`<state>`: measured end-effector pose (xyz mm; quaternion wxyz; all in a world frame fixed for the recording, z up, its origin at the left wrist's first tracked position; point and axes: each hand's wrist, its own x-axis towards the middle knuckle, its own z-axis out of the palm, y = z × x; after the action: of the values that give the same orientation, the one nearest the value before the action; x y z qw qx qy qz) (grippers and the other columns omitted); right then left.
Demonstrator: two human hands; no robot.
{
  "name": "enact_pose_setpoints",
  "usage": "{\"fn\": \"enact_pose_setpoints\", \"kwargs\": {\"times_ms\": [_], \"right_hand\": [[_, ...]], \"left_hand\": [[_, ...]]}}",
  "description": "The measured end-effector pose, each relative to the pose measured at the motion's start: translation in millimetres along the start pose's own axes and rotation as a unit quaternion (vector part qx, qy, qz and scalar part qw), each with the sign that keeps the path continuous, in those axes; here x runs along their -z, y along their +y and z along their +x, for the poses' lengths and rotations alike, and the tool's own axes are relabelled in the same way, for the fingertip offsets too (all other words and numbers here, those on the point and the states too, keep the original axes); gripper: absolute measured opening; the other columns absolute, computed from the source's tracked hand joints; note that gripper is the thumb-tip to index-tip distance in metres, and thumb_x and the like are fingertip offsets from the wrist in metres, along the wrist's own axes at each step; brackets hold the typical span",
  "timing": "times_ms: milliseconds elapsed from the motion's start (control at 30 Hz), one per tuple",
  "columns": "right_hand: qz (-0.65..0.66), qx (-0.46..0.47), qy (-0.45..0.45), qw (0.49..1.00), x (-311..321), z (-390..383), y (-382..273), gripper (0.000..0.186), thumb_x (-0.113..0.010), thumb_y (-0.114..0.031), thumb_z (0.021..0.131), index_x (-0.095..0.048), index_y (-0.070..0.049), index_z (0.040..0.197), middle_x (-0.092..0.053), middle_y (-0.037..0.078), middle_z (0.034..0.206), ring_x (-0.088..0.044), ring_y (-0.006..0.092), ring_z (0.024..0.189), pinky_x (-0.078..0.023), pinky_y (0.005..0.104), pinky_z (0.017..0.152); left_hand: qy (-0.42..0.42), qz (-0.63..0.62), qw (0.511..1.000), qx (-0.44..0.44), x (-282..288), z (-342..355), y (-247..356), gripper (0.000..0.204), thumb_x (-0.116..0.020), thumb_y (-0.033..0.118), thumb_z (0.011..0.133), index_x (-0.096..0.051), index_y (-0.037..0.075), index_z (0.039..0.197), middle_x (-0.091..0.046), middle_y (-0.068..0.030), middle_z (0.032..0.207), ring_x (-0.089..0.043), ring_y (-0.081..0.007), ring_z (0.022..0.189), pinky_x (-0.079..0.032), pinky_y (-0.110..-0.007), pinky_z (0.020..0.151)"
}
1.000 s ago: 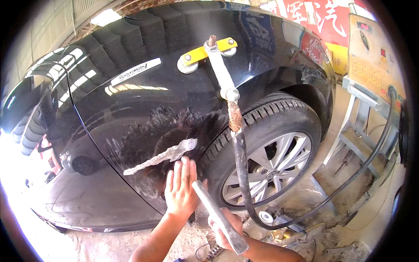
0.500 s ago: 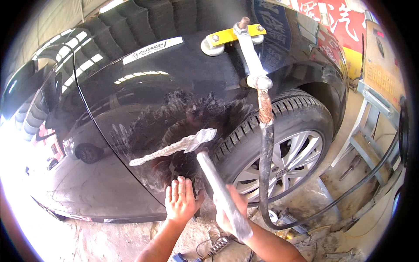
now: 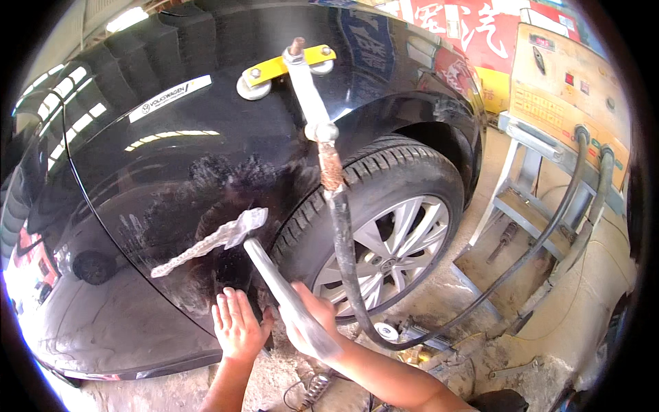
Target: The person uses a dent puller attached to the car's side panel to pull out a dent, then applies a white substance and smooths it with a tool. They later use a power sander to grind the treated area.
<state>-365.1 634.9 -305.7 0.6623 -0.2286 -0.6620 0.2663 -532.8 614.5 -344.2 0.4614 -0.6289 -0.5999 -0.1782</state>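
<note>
Metal bar (image 3: 274, 277) | in right hand (image 3: 320, 311) | jutting out both sides

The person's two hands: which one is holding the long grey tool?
The right hand, nearer the wheel: its fingers are closed around the long grey tool. The left hand is open, its fingers stretched out.

A long grey bar-shaped tool (image 3: 279, 280) slants up and leftward, its upper end near a pale, ragged streak (image 3: 240, 228) on the smudged, glossy black car panel (image 3: 226, 147).
</note>
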Motion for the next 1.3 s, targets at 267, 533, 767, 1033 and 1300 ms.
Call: {"fn": "enact_pose_setpoints", "kwargs": {"times_ms": [267, 533, 767, 1033, 1300], "right_hand": [[0.023, -0.03, -0.158, 0.987, 8.2, -38.7, -20.5, 0.035, -0.061, -0.016, 0.083, -0.046, -0.005, 0.112, -0.06, 0.02, 0.072, -0.062, 0.0378, 0.062, -0.049, 0.0444, 0.055], [-0.045, -0.139, -0.488, 0.861, 64.1, -67.2, -70.5, 0.026, -0.054, -0.024, 0.091, -0.056, -0.005, 0.108, -0.058, 0.007, 0.079, -0.054, 0.0213, 0.067, -0.046, 0.0326, 0.065], [-0.197, -0.354, -0.661, 0.632, 222.2, -149.3, -52.2, 0.045, -0.049, -0.049, 0.089, -0.059, -0.006, 0.098, -0.063, 0.02, 0.078, -0.061, 0.0406, 0.078, -0.048, 0.0496, 0.069], [-0.355, -0.488, -0.574, 0.553, 415.4, -292.3, -32.1, 0.045, -0.055, -0.054, 0.082, -0.059, -0.011, 0.096, -0.064, 0.017, 0.087, -0.061, 0.0385, 0.081, -0.047, 0.0497, 0.07], [-0.47, -0.577, -0.415, 0.523, 454.6, -353.6, -0.4, 0.033, -0.059, -0.029, 0.082, -0.052, -0.003, 0.102, -0.061, 0.023, 0.089, -0.06, 0.0409, 0.085, -0.046, 0.052, 0.073]], "left_hand": [[-0.084, -0.223, 0.971, 0.027, 17.4, -13.3, 4.3, 0.074, -0.055, 0.039, 0.08, -0.037, -0.011, 0.131, -0.032, -0.0312, 0.139, -0.027, -0.0496, 0.13, -0.025, -0.055, 0.106], [-0.317, -0.426, 0.842, -0.091, 3.7, -109.2, 46.4, 0.063, -0.068, 0.025, 0.072, -0.048, 0.004, 0.128, -0.032, -0.0257, 0.14, -0.045, -0.0415, 0.119, -0.041, -0.047, 0.096], [-0.37, -0.469, 0.794, -0.115, 1.6, -158.3, 80.0, 0.049, -0.069, 0.022, 0.072, -0.056, 0.006, 0.117, -0.052, -0.0172, 0.124, -0.058, -0.0352, 0.102, -0.049, -0.042, 0.086], [-0.462, -0.441, 0.761, -0.111, 19.0, -180.9, 87.4, 0.045, -0.067, 0.025, 0.076, -0.057, 0.007, 0.116, -0.055, -0.0148, 0.12, -0.059, -0.0334, 0.1, -0.049, -0.041, 0.085], [-0.504, -0.405, 0.754, -0.12, 41.7, -184.8, 98.7, 0.039, -0.064, 0.027, 0.081, -0.058, 0.006, 0.113, -0.059, -0.0136, 0.113, -0.061, -0.0302, 0.096, -0.051, -0.039, 0.082]]}}
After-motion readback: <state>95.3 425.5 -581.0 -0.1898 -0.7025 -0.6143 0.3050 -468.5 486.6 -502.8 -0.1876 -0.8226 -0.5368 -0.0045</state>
